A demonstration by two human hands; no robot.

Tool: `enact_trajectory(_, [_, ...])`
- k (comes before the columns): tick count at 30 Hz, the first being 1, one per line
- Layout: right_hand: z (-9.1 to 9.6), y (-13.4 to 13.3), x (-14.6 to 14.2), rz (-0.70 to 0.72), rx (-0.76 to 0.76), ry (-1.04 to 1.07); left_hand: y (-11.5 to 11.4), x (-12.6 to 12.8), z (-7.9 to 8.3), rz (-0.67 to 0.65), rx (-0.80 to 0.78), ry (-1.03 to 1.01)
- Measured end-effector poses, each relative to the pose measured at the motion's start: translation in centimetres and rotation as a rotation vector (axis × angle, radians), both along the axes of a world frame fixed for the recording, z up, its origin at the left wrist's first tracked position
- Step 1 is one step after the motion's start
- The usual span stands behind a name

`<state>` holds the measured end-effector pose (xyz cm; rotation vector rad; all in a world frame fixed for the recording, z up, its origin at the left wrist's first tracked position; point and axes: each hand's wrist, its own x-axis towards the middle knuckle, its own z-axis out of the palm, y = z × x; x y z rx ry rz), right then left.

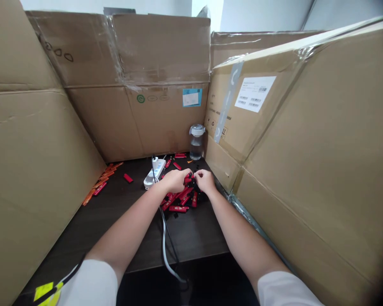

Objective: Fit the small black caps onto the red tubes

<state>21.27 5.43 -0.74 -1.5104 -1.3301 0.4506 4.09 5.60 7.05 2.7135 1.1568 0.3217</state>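
Mostly hidden: black pieces between hands

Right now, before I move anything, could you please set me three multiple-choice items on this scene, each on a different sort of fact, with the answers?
1. Where does the clear plastic bottle with the white cap stand?
A) Back right corner of the dark tabletop
B) Among the orange sticks
C) On the white power strip

2. What colour are the flat oblong pieces heaped under the hands?
A) Green
B) Blue
C) Red

3. What are the hands doing?
A) Both lie apart from the heap
B) One grips the bottle
C) The left hand and right hand are both at the heap

1: A, it stands against the brown cardboard walls.
2: C, red shows throughout the heap.
3: C, both hands are over it.
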Motion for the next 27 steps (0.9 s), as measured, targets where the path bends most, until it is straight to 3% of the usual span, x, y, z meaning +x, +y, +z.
enact_trajectory(4, [-0.4,0.0,0.2,-0.015,-0.062,-0.197,1.0,0.7,-0.1,0.015,-0.038,0.078])
enact_trajectory(7, [-0.4,0.0,0.2,-0.021,-0.074,-0.252,1.4,0.3,-0.3,0.059,-0.032,0.026])
enact_trajectory(10, [0.0,-0.2,0.2,-0.038,-0.047,-0.256,0.9,-0.5,-0.5,0.105,-0.015,-0.182])
enact_trajectory(13, [0.9,-0.7,-0.3,-0.041,0.048,-0.119,-0.3,-1.3,-0.9,0.148,-0.060,-0.540])
enact_trajectory(15, [1.6,-1.4,-1.1,0.058,0.093,0.080,-1.6,-1.5,-1.6,0.185,-0.154,-0.826])
enact_trajectory(19, [2.9,-3.4,-3.5,0.463,0.011,0.377,-3.8,-1.4,-3.3,0.230,-0.522,-1.237])
enact_trajectory(21, [3.2,-4.3,-4.4,0.554,0.008,0.342,-4.5,-1.3,-4.0,0.225,-0.593,-1.293])
enact_trajectory(24, [3.3,-4.7,-4.8,0.600,0.012,0.281,-5.0,-1.5,-4.8,0.241,-0.492,-1.254])
enact_trajectory(27, [2.7,-4.5,-4.5,0.641,-0.044,0.401,-5.1,-1.9,-5.1,0.236,-0.488,-1.245])
